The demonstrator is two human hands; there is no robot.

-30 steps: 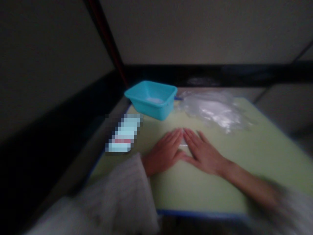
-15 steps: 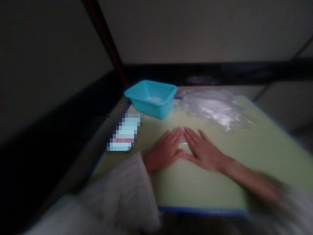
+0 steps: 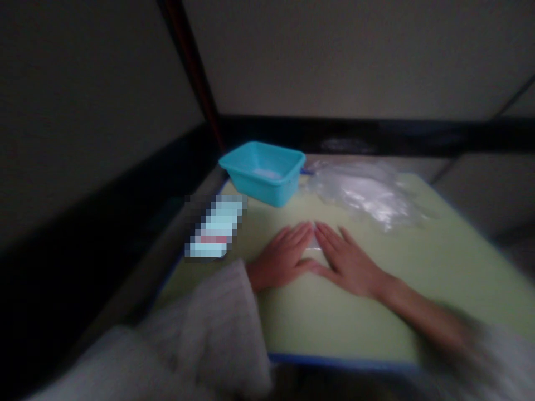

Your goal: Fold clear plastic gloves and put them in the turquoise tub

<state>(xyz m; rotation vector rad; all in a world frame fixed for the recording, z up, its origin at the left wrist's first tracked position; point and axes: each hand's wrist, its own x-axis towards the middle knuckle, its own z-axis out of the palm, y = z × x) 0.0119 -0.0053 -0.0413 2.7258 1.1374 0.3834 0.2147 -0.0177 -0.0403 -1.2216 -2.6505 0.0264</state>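
My left hand (image 3: 282, 256) lies flat on the table with its fingers stretched out, pointing away from me. Angled in from the other side, my right hand (image 3: 349, 259) is flat too, its fingers extended. The fingertips and thumbs of both hands meet, leaving a triangle between them. In that triangle shows part of a small clear plastic piece (image 3: 315, 243), perhaps a bag. Both hands press over it, and most of it is hidden beneath them.
A turquoise plastic basin (image 3: 267, 192) with something whitish inside stands at the back left. Right of it lies a heap of clear plastic bags (image 3: 363, 189). A pixelated pale flat object (image 3: 217, 225) rests by the left edge of the yellow-green table (image 3: 343, 328), which has a blue rim.
The view has shifted slightly, so everything sits a little lower in the picture. Both hands stay flat on the plastic piece, their pose almost the same.
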